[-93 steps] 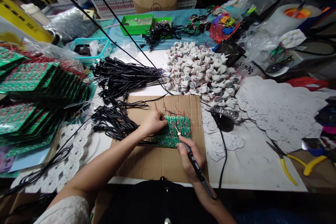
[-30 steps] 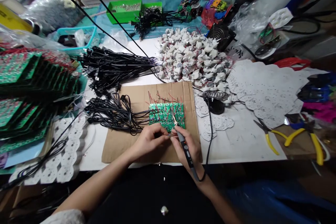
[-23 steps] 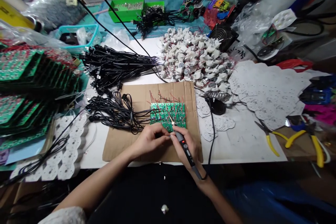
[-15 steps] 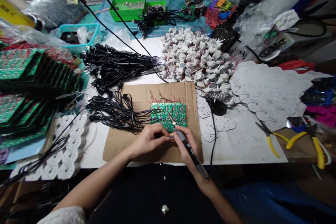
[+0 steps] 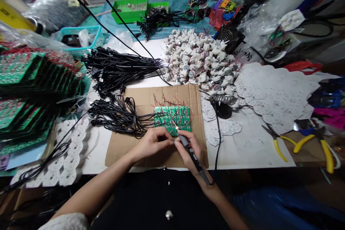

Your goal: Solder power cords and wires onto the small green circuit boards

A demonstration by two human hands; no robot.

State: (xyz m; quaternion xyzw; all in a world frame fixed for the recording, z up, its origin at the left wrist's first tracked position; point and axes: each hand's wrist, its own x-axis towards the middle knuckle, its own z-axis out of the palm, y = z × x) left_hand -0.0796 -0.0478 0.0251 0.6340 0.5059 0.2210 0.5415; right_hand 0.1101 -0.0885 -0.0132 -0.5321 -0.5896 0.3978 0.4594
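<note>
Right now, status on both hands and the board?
Right hand grips soldering iron, tip on green board. Left hand pinching at board's near edge. Black cables alongside.

- Two bare forearms, uncovered from elbow to wrist.
- Left hand [image 5: 151,143] and right hand [image 5: 190,149] both ungloved, no rings or watch visible.
- Pale, textured sleeve edge at the left upper arm, possibly lace or knit; too blurred to tell.
- Dark clothing over the lap, with a small pale button-like spot.

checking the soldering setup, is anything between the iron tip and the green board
Nothing visible. The soldering iron in the right hand reaches the green board near edge directly; left hand sits beside it.
</note>
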